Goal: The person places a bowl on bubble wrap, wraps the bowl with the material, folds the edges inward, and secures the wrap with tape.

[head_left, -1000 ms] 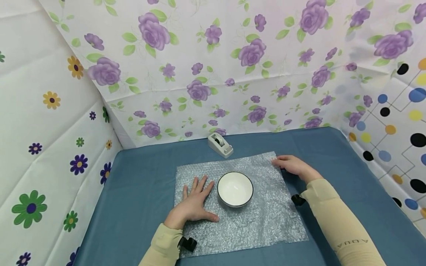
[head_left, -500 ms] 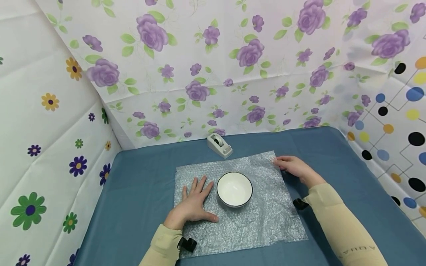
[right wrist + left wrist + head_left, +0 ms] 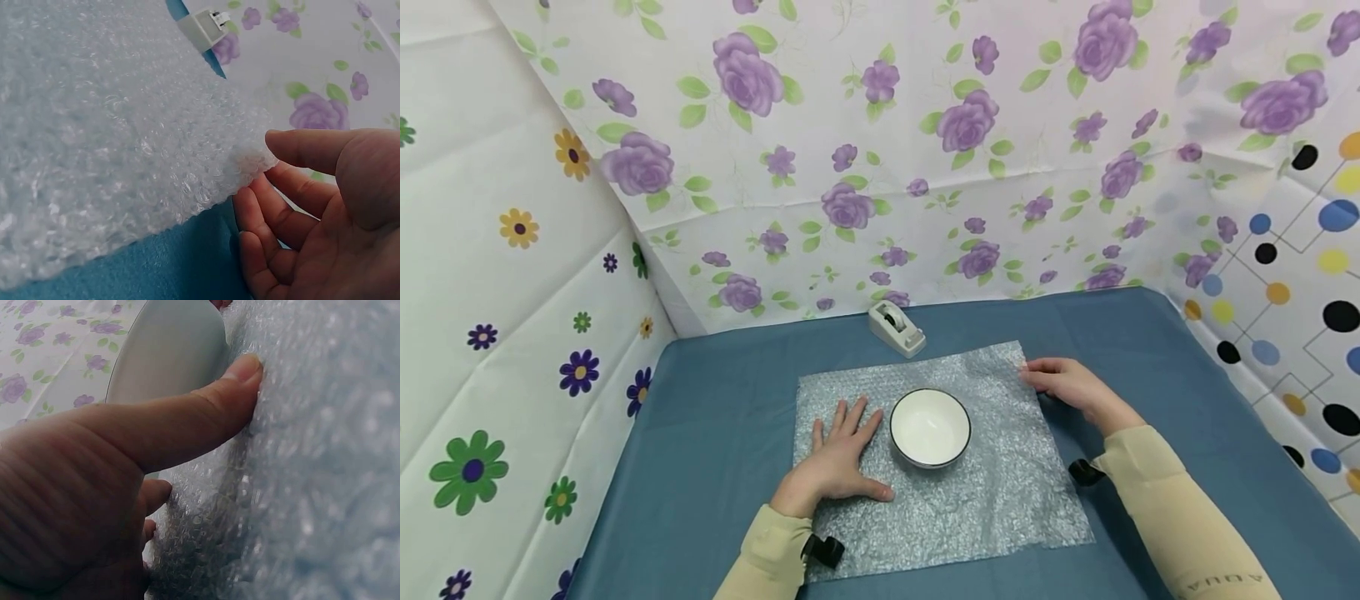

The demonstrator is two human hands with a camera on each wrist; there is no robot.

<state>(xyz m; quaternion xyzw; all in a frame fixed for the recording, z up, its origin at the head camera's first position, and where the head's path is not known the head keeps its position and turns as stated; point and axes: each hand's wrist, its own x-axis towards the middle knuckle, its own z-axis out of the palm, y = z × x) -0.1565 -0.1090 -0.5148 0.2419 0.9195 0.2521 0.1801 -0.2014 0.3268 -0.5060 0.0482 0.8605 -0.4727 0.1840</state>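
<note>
A sheet of bubble wrap point(image 3: 1000, 508) lies spread on the blue cloth. On its middle stands a white bowl point(image 3: 929, 427) with a dark rim, upright. My left hand point(image 3: 833, 467) rests with spread fingers on the sheet, just left of the bowl; its thumb point(image 3: 206, 412) presses the bubbles in the left wrist view. At the far right corner, my right hand point(image 3: 1067, 385) pinches the sheet's edge. In the right wrist view its thumb point(image 3: 306, 145) is at the edge and the fingers point(image 3: 275, 219) curl beneath it.
Behind the sheet, close to its far edge, a white tape dispenser point(image 3: 897, 328) stands on the blue tablecloth point(image 3: 722, 450). A floral curtain point(image 3: 820, 167) closes off the back, with patterned cloths on both sides.
My right hand has shifted slightly right and towards me along the edge of the bubble wrap. The left hand and the bowl have stayed in place.
</note>
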